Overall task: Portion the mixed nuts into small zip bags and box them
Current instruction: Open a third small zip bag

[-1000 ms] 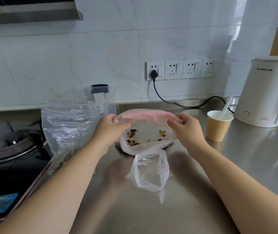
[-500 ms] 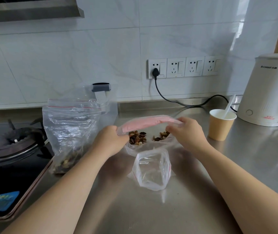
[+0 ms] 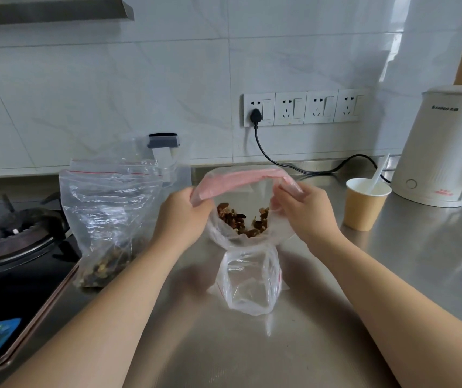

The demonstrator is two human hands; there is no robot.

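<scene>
Head view, nut bag: we see a clear zip bag with a pink seal strip [image 3: 241,177] held just above the steel counter [image 3: 392,275], mouth up and tipped toward us, the strip's long axis running left to right.
Head view, nuts: mixed nuts [image 3: 241,221] lie heaped in the bag's lower fold.
Head view, left hand: the left hand [image 3: 180,217] pinches the strip's left end, fingers curled round it.
Head view, right hand: the right hand [image 3: 305,212] pinches the strip's right end in the same way.
Head view, small bag: an empty small zip bag [image 3: 249,281] lies on the counter just in front of the nut bag, its long axis pointing toward us; we cannot tell if they touch.
Head view, surroundings: a large clear bag [image 3: 109,214] stands left beside the gas hob [image 3: 14,236]; a paper cup [image 3: 365,205] and a white kettle [image 3: 442,149] stand right.
Change: against half a second ago, the strip sits higher and the mouth gapes wider; the nuts now form one heap rather than two clusters.
</scene>
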